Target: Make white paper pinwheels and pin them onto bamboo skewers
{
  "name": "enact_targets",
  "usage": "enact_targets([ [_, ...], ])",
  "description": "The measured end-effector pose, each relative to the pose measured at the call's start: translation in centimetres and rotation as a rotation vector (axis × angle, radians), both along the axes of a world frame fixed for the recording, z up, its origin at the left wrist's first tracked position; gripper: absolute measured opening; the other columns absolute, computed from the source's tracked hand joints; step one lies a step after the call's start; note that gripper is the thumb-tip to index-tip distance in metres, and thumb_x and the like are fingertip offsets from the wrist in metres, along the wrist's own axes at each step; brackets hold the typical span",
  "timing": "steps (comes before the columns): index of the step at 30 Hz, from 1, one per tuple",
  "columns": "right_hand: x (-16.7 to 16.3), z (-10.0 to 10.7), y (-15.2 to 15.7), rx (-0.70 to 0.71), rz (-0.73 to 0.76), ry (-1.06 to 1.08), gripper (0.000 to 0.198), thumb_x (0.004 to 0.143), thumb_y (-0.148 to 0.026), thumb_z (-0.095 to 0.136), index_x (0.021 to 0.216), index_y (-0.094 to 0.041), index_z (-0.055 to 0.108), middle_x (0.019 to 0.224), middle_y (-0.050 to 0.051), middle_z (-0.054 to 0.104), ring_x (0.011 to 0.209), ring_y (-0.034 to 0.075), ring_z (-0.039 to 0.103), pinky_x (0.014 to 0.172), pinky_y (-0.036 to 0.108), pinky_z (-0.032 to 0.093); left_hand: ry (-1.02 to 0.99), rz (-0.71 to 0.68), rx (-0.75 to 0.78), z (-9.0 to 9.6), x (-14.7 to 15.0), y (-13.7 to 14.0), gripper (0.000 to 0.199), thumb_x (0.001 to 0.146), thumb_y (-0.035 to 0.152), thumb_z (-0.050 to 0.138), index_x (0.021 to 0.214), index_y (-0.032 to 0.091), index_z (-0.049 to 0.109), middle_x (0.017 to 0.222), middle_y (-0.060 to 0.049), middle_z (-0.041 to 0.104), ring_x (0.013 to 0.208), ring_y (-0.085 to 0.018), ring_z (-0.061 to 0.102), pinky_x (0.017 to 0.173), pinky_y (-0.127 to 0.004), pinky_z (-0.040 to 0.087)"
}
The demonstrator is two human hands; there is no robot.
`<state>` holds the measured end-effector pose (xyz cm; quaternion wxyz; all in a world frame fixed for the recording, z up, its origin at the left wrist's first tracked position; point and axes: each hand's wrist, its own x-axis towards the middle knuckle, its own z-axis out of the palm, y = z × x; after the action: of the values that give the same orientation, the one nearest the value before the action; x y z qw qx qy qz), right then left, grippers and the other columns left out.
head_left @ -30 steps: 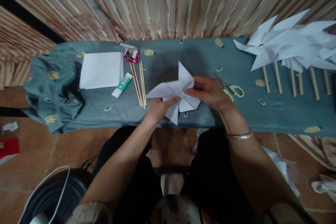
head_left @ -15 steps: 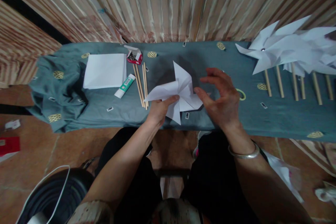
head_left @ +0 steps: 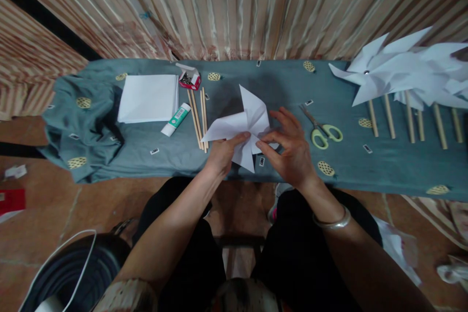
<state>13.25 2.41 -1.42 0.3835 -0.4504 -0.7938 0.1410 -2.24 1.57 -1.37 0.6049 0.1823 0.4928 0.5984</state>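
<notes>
Left grip point(head_left: 221, 157), right grip point(head_left: 291, 155) on one pinwheel point(head_left: 252, 118)

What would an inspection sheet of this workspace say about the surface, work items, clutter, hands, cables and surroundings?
Surface: patterned grey-green cloth, bunched at its left end.
Work items: paper pinwheel in hand; paper stack, glue stick, wooden sticks, open red-and-white box of small metal pieces, scissors; pinwheels on sticks at right.
Clutter: red item and white scrap on the floor, left.
Hands: left hand holds the pinwheel near its centre; right hand has fingertips just right of centre, grip unclear.
Cables: white cord by a black round object, lower left.
Surroundings: pleated curtain behind; brown floor below.
</notes>
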Motion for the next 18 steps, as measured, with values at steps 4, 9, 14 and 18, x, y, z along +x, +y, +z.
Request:
enact_targets([
  [4, -0.03, -0.15, 0.11, -0.003, 0.005, 0.010, 0.012, 0.085, -0.031, 0.067, 0.075, -0.025, 0.067, 0.136, 0.003, 0.058, 0.138, 0.031, 0.041, 0.111, 0.056, 0.038, 0.004, 0.019, 0.009, -0.07, 0.00, 0.03, 0.035, 0.049, 0.021, 0.085, 0.082, 0.015, 0.072, 0.079, -0.003, 0.074, 0.080, -0.021, 0.068, 0.086, -0.036, 0.051],
  [9, -0.14, -0.25, 0.12, -0.030, -0.003, 0.041, 0.012, 0.084, -0.029, 0.067, 0.074, -0.023, 0.068, 0.135, 0.007, 0.058, 0.139, 0.032, 0.041, 0.112, 0.056, 0.037, 0.010, 0.017, 0.010, -0.02, 0.08, 0.05, 0.033, 0.050, 0.023, 0.085, 0.079, 0.015, 0.071, 0.078, -0.003, 0.074, 0.080, -0.021, 0.068, 0.085, -0.036, 0.051],
  [14, -0.18, -0.24, 0.08, -0.026, -0.011, 0.038, 0.013, 0.084, -0.028, 0.067, 0.073, -0.022, 0.068, 0.133, 0.007, 0.060, 0.138, 0.032, 0.042, 0.112, 0.056, 0.037, 0.027, 0.023, 0.012, -0.16, 0.20, 0.03, 0.034, 0.050, 0.023, 0.085, 0.080, 0.015, 0.071, 0.078, -0.003, 0.074, 0.079, -0.020, 0.068, 0.086, -0.036, 0.051],
  [18, -0.14, -0.24, 0.11, -0.023, -0.020, 0.026, 0.014, 0.084, -0.031, 0.068, 0.073, -0.023, 0.067, 0.133, 0.006, 0.060, 0.137, 0.032, 0.043, 0.111, 0.057, 0.037, 0.026, 0.030, 0.023, -0.27, 0.26, -0.02, 0.039, 0.051, 0.022, 0.085, 0.087, 0.016, 0.072, 0.081, -0.003, 0.074, 0.082, -0.021, 0.068, 0.088, -0.037, 0.051],
])
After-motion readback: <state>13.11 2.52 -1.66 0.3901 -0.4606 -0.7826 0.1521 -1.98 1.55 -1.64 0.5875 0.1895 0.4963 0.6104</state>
